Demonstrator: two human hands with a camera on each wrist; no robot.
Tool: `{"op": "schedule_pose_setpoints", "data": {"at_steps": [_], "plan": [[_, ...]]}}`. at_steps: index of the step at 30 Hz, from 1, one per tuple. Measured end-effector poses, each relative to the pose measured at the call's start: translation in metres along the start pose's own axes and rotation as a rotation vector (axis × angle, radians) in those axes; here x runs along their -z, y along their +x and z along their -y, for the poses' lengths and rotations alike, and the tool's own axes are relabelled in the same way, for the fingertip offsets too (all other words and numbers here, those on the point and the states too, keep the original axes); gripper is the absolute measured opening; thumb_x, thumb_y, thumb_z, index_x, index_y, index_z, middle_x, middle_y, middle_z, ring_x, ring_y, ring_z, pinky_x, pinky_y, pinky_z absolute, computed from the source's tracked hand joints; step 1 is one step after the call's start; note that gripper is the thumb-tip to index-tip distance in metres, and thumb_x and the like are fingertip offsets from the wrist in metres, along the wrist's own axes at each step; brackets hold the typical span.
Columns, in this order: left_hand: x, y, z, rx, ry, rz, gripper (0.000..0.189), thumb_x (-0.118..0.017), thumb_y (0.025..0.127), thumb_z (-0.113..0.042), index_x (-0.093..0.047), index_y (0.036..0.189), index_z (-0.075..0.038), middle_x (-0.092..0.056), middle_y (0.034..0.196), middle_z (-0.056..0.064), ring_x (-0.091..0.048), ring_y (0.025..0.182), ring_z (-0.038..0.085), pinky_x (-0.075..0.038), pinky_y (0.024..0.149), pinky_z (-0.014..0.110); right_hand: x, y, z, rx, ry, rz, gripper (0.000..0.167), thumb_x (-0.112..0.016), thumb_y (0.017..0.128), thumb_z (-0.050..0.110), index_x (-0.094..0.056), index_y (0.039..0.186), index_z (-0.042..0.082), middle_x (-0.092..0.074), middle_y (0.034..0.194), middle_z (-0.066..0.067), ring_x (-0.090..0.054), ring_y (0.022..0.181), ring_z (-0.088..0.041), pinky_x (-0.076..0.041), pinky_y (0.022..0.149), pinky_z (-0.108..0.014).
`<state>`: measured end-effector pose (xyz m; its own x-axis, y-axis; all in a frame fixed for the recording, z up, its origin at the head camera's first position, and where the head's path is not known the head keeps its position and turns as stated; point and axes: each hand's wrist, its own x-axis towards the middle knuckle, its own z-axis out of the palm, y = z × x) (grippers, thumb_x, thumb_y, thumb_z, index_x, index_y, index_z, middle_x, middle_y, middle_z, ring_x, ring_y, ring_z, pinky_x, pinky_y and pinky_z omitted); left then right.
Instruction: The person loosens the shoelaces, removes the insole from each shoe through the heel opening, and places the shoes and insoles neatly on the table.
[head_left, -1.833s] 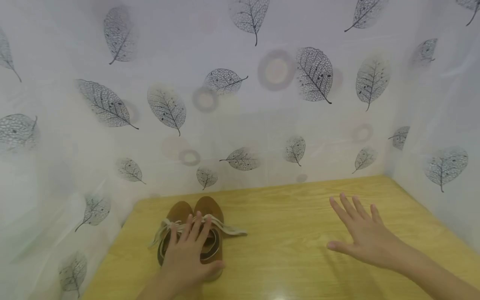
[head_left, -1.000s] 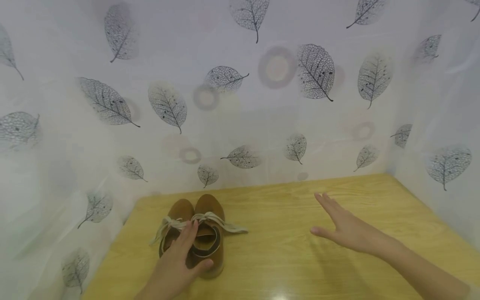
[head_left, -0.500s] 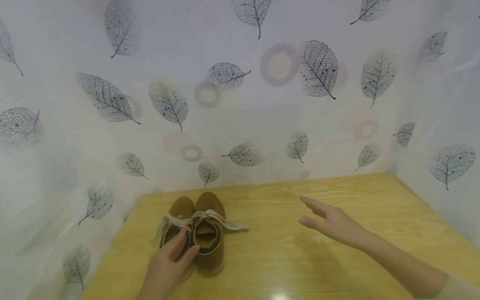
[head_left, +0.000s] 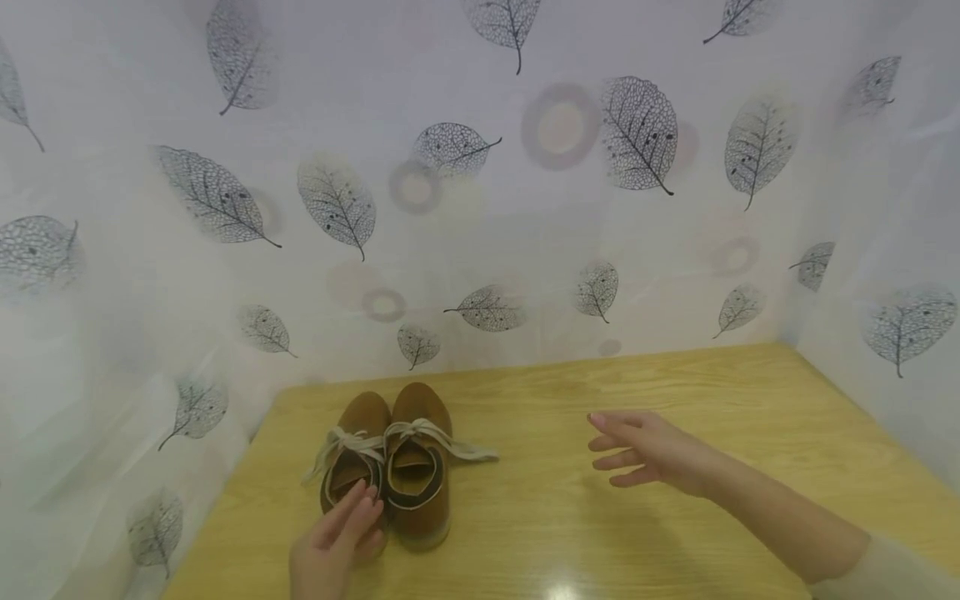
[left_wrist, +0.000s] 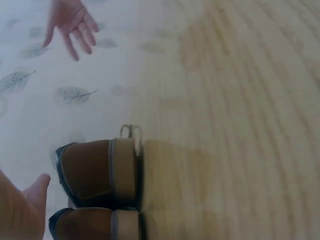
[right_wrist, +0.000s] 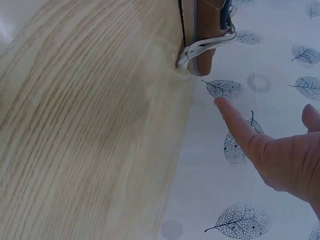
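Two brown lace-up shoes stand side by side, toes pointing away, on the left part of the wooden tabletop: the left shoe (head_left: 365,411) and the right shoe (head_left: 422,521). Cream laces (head_left: 472,453) lie tied across them, with loose ends trailing to both sides. My left hand (head_left: 328,537) hovers over the left shoe's heel, fingers loosely bent, holding nothing and covering part of that heel. In the left wrist view, both brown heels (left_wrist: 86,170) appear beside my thumb. My right hand (head_left: 651,452) hangs in the air right of the shoes, fingers loosely extended, touching nothing.
The light wooden tabletop (head_left: 540,492) runs back to a pale sheet (head_left: 510,208) printed with dark leaves and rings. The sheet hangs behind the table and along its left and right sides.
My left hand has drawn back from over the shoes toward their heels, and its spread fingers have bent. My right hand has moved left and turned, palm inward. The shoes have stayed in place.
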<state>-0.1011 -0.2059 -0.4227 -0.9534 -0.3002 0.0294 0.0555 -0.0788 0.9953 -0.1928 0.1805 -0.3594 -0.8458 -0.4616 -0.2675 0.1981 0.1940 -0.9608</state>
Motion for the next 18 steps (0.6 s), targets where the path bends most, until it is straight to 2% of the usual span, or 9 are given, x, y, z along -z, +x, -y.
{"op": "schedule_pose_setpoints", "data": {"at_steps": [3, 5, 8, 11, 13, 15, 18], "plan": [[0.007, 0.003, 0.007, 0.032, -0.108, 0.055, 0.044, -0.061, 0.093, -0.022, -0.052, 0.13, 0.001, -0.07, 0.109, 0.0, -0.068, 0.094, 0.01, -0.057, 0.076, 0.034, -0.003, 0.003, -0.003, -0.037, 0.054, 0.008, 0.074, -0.049, 0.097, 0.039, -0.019, 0.145, -0.009, -0.04, 0.136, -0.038, -0.055, 0.114, -0.043, -0.052, 0.09, -0.049], [0.01, 0.003, 0.005, 0.101, -0.129, 0.075, 0.048, -0.058, 0.095, -0.022, -0.046, 0.134, 0.005, -0.069, 0.111, 0.005, -0.068, 0.095, 0.011, -0.056, 0.08, 0.035, -0.005, 0.006, -0.004, -0.062, 0.078, 0.004, 0.074, -0.051, 0.096, 0.04, -0.021, 0.145, -0.008, -0.042, 0.135, -0.037, -0.058, 0.112, -0.04, -0.052, 0.09, -0.049], [0.006, -0.001, -0.004, 0.285, -0.114, 0.056, 0.067, -0.062, 0.092, -0.031, -0.034, 0.139, 0.008, -0.069, 0.109, 0.009, -0.068, 0.095, 0.011, -0.054, 0.087, 0.037, -0.01, 0.011, -0.005, -0.104, 0.14, -0.004, 0.076, -0.052, 0.095, 0.044, -0.024, 0.144, -0.007, -0.044, 0.135, -0.034, -0.06, 0.11, -0.035, -0.053, 0.09, -0.048], [0.004, -0.003, -0.007, 0.432, -0.185, 0.075, 0.064, -0.06, 0.093, -0.031, -0.032, 0.139, 0.004, -0.069, 0.104, 0.008, -0.067, 0.095, 0.013, -0.051, 0.094, 0.039, -0.015, 0.014, -0.006, -0.163, 0.282, 0.002, 0.078, -0.051, 0.095, 0.047, -0.024, 0.144, -0.007, -0.042, 0.138, -0.032, -0.059, 0.111, -0.031, -0.05, 0.095, -0.046], [0.005, -0.003, -0.006, 0.494, -0.25, 0.103, 0.05, -0.061, 0.093, -0.03, -0.043, 0.13, -0.001, -0.067, 0.1, 0.002, -0.066, 0.095, 0.013, -0.049, 0.097, 0.039, -0.02, 0.015, -0.007, -0.212, 0.399, -0.008, 0.078, -0.053, 0.094, 0.046, -0.024, 0.144, -0.006, -0.041, 0.139, -0.031, -0.057, 0.112, -0.03, -0.047, 0.1, -0.046], [0.006, -0.003, -0.004, 0.549, -0.321, 0.13, 0.03, -0.062, 0.092, -0.027, -0.054, 0.114, -0.008, -0.066, 0.097, 0.0, -0.066, 0.093, 0.013, -0.049, 0.098, 0.036, -0.024, 0.015, -0.008, -0.249, 0.494, -0.027, 0.077, -0.055, 0.094, 0.043, -0.024, 0.144, -0.006, -0.041, 0.138, -0.029, -0.055, 0.113, -0.029, -0.043, 0.104, -0.046], [0.008, -0.002, -0.001, 0.625, -0.386, 0.159, 0.013, -0.068, 0.088, -0.027, -0.061, 0.092, -0.017, -0.066, 0.091, -0.002, -0.065, 0.088, 0.009, -0.051, 0.094, 0.028, -0.032, 0.017, -0.009, -0.278, 0.568, -0.076, 0.073, -0.059, 0.092, 0.039, -0.028, 0.143, -0.004, -0.046, 0.135, -0.024, -0.054, 0.112, -0.029, -0.041, 0.106, -0.046]]}}
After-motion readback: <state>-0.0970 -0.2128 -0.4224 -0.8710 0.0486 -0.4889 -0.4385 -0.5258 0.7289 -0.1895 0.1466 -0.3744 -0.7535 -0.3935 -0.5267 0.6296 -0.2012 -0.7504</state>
